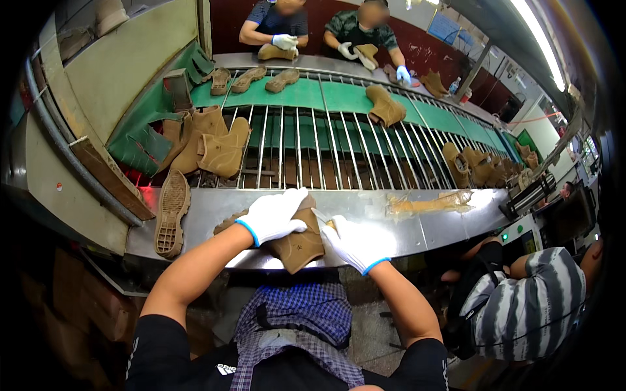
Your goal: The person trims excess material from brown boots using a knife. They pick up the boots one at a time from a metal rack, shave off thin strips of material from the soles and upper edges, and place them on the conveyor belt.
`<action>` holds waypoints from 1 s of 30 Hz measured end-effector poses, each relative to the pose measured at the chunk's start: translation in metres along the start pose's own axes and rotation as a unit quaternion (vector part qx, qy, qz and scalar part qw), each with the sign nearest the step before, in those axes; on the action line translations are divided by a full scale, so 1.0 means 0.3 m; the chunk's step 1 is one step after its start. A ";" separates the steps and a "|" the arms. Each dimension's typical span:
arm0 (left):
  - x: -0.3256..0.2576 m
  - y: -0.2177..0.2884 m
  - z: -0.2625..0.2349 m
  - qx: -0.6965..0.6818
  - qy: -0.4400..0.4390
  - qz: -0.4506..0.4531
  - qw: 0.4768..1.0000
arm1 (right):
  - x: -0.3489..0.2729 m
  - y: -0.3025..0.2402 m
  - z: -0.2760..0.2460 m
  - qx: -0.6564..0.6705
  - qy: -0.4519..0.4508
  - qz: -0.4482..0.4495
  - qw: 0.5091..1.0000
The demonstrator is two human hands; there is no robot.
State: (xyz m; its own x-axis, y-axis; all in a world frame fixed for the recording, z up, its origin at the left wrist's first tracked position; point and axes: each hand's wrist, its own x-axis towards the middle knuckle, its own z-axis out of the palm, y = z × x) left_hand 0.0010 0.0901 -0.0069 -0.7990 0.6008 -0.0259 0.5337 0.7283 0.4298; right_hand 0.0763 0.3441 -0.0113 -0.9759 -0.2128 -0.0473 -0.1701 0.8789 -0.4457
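Two jobs at once: the left hand (274, 217) is clamped over the brown boot (297, 250) on the steel counter (399, 236), the right hand (353, 241) closed round a small pointed tool (323, 218). I'd press the boot steady, left hand clear of the tip.

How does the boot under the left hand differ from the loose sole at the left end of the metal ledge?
The left hand is on the boot; no hand touches the loose sole. The boot shows a mostly smooth surface, the loose sole a gridded tread. The boot is partly covered; the loose sole shows its full length. Both are brown.
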 end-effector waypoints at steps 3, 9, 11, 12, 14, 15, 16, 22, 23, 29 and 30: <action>0.019 -0.019 -0.009 -0.020 -0.006 -0.022 1.000 | -0.021 -0.013 0.033 0.001 0.016 0.014 1.000; 0.072 -0.002 -0.003 -0.010 -0.025 -0.048 0.998 | 0.027 -0.042 0.115 0.017 0.066 0.020 0.998; 0.075 0.006 0.011 0.003 -0.010 -0.036 0.999 | 0.045 -0.007 0.167 -0.011 0.099 -0.055 0.993; 0.064 -0.009 0.023 0.006 -0.007 -0.041 0.999 | 0.045 -0.065 0.149 0.001 0.078 -0.029 0.996; 0.056 -0.028 0.050 0.027 0.017 -0.025 0.999 | 0.022 -0.181 0.132 -0.024 0.117 -0.050 0.992; 0.047 -0.031 0.053 0.035 0.028 -0.019 0.999 | 0.008 -0.210 0.135 -0.054 0.136 -0.082 0.986; 0.039 -0.031 0.054 0.043 0.038 -0.014 0.998 | 0.020 -0.228 0.111 -0.016 0.127 -0.066 0.990; -0.004 0.031 -0.013 0.041 0.020 -0.024 0.999 | -0.008 0.021 0.069 -0.199 0.104 -0.148 0.963; -0.008 0.028 0.000 0.038 0.013 -0.024 0.999 | -0.001 0.067 0.062 -0.100 0.105 -0.057 0.988; -0.005 0.008 -0.007 0.036 -0.019 0.004 0.999 | 0.024 0.080 0.239 0.028 -0.025 0.044 0.998; -0.011 0.007 -0.019 0.045 -0.030 0.006 0.998 | 0.018 0.041 0.261 0.059 -0.009 0.037 0.998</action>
State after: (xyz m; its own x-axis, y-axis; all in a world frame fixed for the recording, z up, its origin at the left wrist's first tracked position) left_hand 0.0032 0.0877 -0.0008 -0.7761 0.6258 -0.0775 0.5676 0.7468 0.3467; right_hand 0.0797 0.3204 -0.0869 -0.9826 -0.1569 -0.0992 -0.0789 0.8367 -0.5420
